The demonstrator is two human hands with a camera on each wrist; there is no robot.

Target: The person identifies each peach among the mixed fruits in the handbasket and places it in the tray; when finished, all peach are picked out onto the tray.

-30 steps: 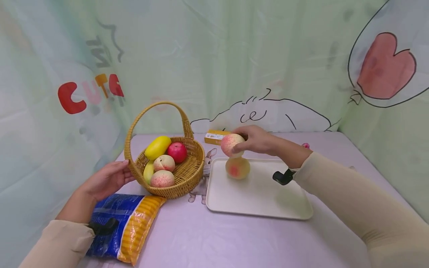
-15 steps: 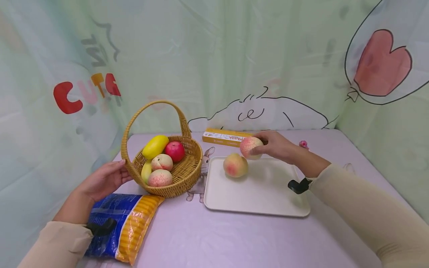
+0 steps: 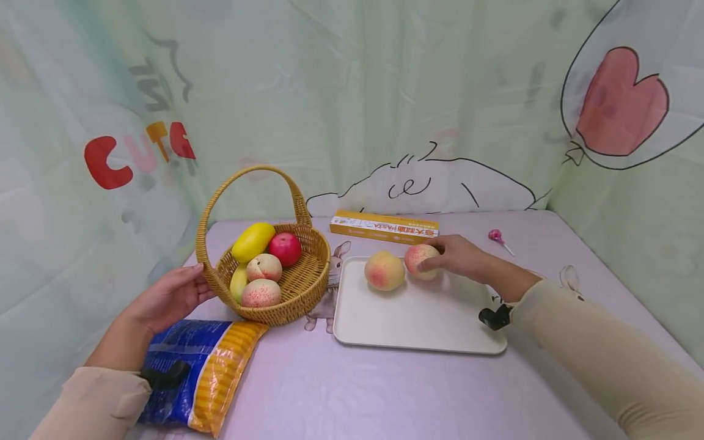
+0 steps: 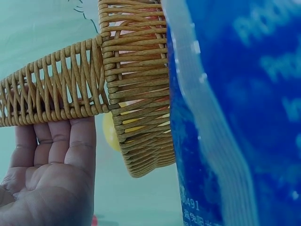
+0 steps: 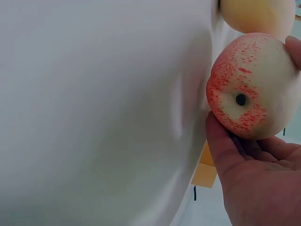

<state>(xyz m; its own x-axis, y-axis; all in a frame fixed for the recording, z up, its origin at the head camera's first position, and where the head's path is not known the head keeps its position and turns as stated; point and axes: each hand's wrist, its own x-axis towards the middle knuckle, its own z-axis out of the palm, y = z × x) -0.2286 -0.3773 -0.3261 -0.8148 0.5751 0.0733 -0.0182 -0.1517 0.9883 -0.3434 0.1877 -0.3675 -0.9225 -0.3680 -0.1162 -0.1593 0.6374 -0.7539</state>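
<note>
My right hand (image 3: pixel 459 256) grips a speckled pink-and-cream peach (image 3: pixel 420 261) at the tray's far edge. Whether the peach touches the tray I cannot tell. Thumb and fingers lie around its sides in the right wrist view, where a dark hole (image 5: pixel 241 99) shows in it. Just left of it, another peach (image 3: pixel 384 271) sits on the white tray (image 3: pixel 418 324). My left hand (image 3: pixel 175 296) rests its fairly straight fingers against the wicker basket's handle (image 4: pixel 56 89); the fingertips are hidden behind the weave. Inside the basket (image 3: pixel 308 287) are two peaches (image 3: pixel 263 293), a red apple (image 3: pixel 285 249) and yellow fruits (image 3: pixel 253 242).
A blue and yellow bag (image 3: pixel 206 373) lies under my left forearm, in front of the basket. Behind the tray is an orange pasta box (image 3: pixel 385 227). A pink lollipop (image 3: pixel 496 236) lies at the back right. Printed curtains (image 3: pixel 352 110) enclose the table.
My right hand has carried its peach rightward and down, from above the other peach to beside it. This uncovers the pasta box and lollipop. The left hand stays at the basket.
</note>
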